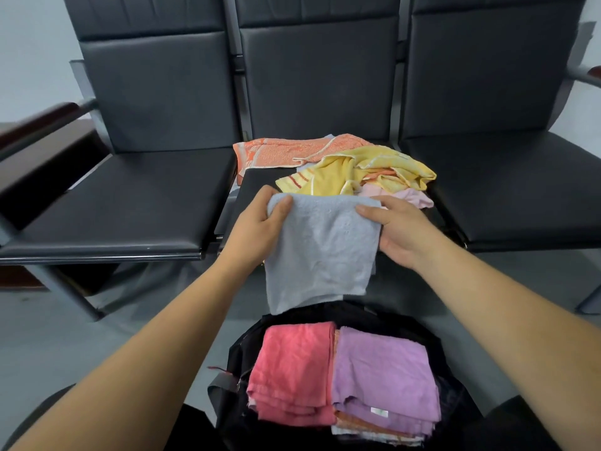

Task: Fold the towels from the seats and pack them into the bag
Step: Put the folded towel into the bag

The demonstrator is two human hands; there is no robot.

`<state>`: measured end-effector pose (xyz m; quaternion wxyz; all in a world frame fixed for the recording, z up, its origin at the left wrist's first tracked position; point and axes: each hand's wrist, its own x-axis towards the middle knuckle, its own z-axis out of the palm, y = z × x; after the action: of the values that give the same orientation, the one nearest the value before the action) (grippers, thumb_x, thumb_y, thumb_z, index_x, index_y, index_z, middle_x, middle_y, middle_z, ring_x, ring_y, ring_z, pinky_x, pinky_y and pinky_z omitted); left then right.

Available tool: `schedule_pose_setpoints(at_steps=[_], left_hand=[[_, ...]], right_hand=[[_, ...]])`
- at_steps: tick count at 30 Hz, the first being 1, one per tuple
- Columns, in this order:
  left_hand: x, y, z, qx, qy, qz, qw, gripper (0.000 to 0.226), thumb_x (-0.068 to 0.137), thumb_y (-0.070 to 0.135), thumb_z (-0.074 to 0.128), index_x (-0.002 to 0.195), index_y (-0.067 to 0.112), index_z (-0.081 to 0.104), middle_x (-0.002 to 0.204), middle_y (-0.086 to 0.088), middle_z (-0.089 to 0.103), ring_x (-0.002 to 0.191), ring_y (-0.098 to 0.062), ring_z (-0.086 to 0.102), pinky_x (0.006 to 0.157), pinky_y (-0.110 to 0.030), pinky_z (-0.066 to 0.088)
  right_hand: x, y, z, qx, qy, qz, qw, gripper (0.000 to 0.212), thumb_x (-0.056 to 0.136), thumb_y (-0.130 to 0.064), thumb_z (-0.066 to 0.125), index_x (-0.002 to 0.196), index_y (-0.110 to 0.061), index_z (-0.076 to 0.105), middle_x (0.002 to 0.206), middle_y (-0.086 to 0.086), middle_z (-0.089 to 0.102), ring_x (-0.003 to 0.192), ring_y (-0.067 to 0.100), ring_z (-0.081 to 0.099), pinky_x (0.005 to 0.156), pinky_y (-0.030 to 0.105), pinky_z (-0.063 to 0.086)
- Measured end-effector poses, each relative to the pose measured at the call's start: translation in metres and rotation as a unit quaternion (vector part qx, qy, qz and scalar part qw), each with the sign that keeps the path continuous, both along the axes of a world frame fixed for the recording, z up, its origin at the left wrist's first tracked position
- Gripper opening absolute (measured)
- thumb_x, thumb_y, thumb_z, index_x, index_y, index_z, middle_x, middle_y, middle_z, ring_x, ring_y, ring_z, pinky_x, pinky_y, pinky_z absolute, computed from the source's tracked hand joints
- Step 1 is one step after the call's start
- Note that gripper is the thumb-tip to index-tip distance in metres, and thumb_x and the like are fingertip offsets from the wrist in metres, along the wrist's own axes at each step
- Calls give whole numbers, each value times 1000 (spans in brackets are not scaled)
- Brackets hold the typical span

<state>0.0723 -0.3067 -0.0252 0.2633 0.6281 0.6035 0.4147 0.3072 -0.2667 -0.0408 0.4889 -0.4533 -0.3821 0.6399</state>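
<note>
A folded light blue towel [320, 252] hangs in the air above the open black bag [239, 349]. My left hand [260, 222] grips its upper left corner and my right hand [395, 231] grips its upper right edge. Inside the bag lie two stacks of folded towels, a pink-red one [294, 369] on the left and a purple one [382, 375] on the right. On the middle seat [257, 187] sits a loose heap: an orange towel [292, 149], a crumpled yellow towel [361, 170] and a pale pink towel [406, 196].
Three black padded seats stand in a row; the left seat [130, 203] and right seat [520, 190] carry nothing. A dark wooden armrest [35, 125] juts out at the left. Grey floor lies beneath, and my knees flank the bag.
</note>
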Motion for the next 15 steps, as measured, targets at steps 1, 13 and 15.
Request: schedule_pose_setpoints(at_steps=[1, 13, 15], left_hand=[[-2, -1, -4, -10, 5, 10, 1000, 30, 104, 44, 47, 89, 18, 47, 74, 14, 48, 64, 2, 46, 62, -26, 37], [-46, -26, -102, -203, 77, 60, 974, 37, 105, 49, 42, 99, 14, 51, 99, 0, 60, 86, -16, 57, 68, -32, 42], [-52, -30, -126, -250, 100, 62, 961, 44, 105, 50, 39, 109, 8, 53, 111, -5, 62, 91, -19, 56, 74, -36, 41]], right_hand=[[-5, 0, -5, -25, 30, -4, 999, 27, 96, -1, 63, 122, 6, 63, 117, 21, 73, 109, 34, 71, 92, 45, 59], [-63, -25, -122, -180, -81, 17, 980, 21, 99, 3, 55, 116, 11, 63, 111, 26, 71, 100, 36, 71, 89, 45, 58], [-68, -32, -146, -228, -108, 46, 967, 22, 95, 9, 55, 116, 14, 63, 112, 28, 70, 100, 38, 71, 89, 47, 58]])
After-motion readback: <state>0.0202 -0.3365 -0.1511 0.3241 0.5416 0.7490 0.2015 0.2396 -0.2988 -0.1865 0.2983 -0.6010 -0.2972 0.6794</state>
